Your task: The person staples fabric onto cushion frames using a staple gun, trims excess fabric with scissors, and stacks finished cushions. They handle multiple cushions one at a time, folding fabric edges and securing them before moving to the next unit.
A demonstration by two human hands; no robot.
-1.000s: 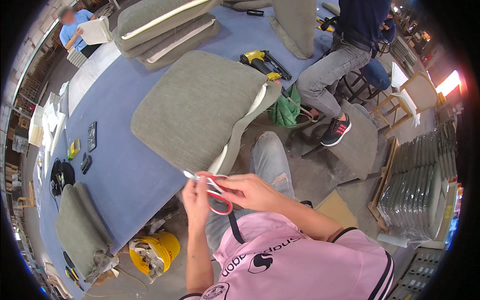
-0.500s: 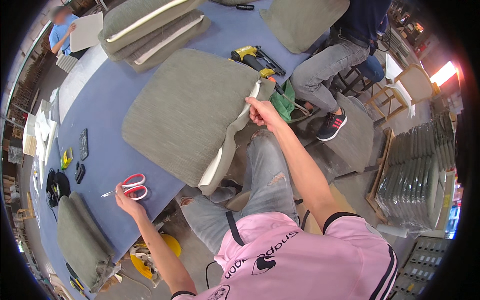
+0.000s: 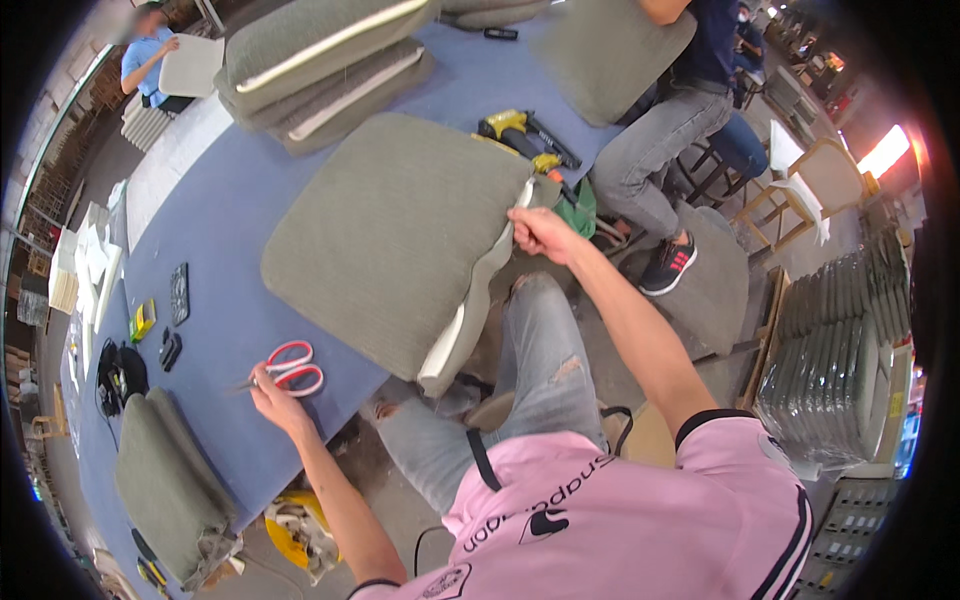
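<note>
A grey-green fabric seat cushion lies on the blue table, its near right edge hanging over the table's side. Along that edge the loose cover flap stands away, and white padding shows beneath it. My right hand is closed, pinching the flap near the cushion's right corner. At the front of the table, my left hand grips scissors near their pivot. Their red and white handle loops stick out to the right of my fingers, and the blades point left.
A yellow and black staple gun lies beyond the cushion. Stacked cushions stand at the back, folded covers at the left. A seated co-worker's leg is at the right. A black case and yellow box lie left.
The whole view has shifted slightly, so the table and cushion appear further right and lower. Both hands keep their holds on the flap and the scissors.
</note>
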